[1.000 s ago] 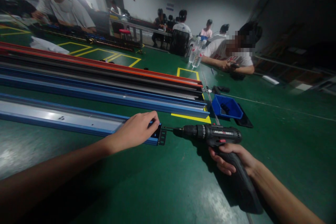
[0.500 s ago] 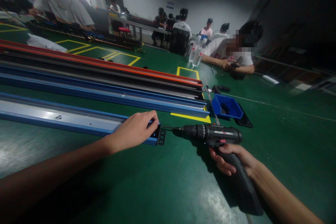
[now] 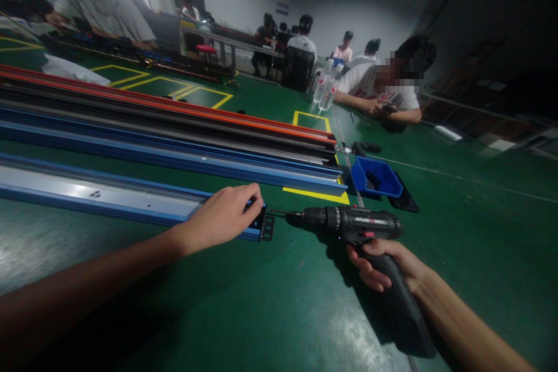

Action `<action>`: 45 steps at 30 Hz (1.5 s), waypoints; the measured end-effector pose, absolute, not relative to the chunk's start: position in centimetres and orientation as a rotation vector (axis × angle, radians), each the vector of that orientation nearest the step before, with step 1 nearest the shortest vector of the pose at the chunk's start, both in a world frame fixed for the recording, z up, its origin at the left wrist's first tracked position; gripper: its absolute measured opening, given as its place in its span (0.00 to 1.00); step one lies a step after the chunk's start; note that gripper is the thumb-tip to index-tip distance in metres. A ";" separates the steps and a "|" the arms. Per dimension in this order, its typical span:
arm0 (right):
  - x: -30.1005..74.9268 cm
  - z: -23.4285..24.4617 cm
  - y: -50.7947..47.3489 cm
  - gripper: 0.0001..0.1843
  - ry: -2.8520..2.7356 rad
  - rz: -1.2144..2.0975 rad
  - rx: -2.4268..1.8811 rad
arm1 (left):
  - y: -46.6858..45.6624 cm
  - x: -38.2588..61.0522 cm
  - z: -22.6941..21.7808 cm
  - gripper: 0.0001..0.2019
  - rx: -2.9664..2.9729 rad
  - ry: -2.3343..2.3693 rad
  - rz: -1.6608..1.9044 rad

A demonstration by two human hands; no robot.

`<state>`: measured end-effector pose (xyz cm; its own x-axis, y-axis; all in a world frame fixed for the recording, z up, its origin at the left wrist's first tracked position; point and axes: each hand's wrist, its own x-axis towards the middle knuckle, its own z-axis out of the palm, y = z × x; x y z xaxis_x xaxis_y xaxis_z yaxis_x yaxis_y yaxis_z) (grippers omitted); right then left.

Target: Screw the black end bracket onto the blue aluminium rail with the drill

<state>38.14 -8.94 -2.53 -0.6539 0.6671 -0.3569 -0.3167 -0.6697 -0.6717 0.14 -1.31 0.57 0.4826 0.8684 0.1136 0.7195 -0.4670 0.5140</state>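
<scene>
My right hand (image 3: 383,264) is wrapped around the grip of a black cordless drill (image 3: 370,225), which points left. Its long bit (image 3: 282,213) reaches the black end bracket (image 3: 267,229) of a blue metal rail (image 3: 143,195) lying on the green table. Over that same rail end, my left hand (image 3: 222,214) is closed, thumb and fingers curled around the edge beside the bracket. The fingers hide part of the bracket and the rail end. Whether the bit sits in a screw is too small to tell.
Behind lie more blue rails (image 3: 261,168), black rails and an orange rail (image 3: 218,110). A blue bin (image 3: 377,180) with dark parts stands right of their ends. Water bottles (image 3: 328,87) stand farther back, near a seated person (image 3: 392,84) holding a phone-like object.
</scene>
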 end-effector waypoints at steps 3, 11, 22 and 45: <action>38.1 -2.6 -8.8 0.13 -0.784 2.311 -0.790 | -1.4 0.1 0.6 0.12 2.327 1.324 0.510; 38.1 -2.5 -8.8 0.14 -0.806 2.299 -0.816 | -1.3 0.1 0.4 0.12 2.341 1.327 0.530; 37.9 -2.3 -8.8 0.15 -0.824 2.290 -0.802 | -1.3 0.1 0.4 0.11 2.332 1.330 0.523; 37.9 -2.3 -8.7 0.15 -0.852 2.288 -0.778 | -1.1 0.1 0.2 0.10 2.350 1.319 0.505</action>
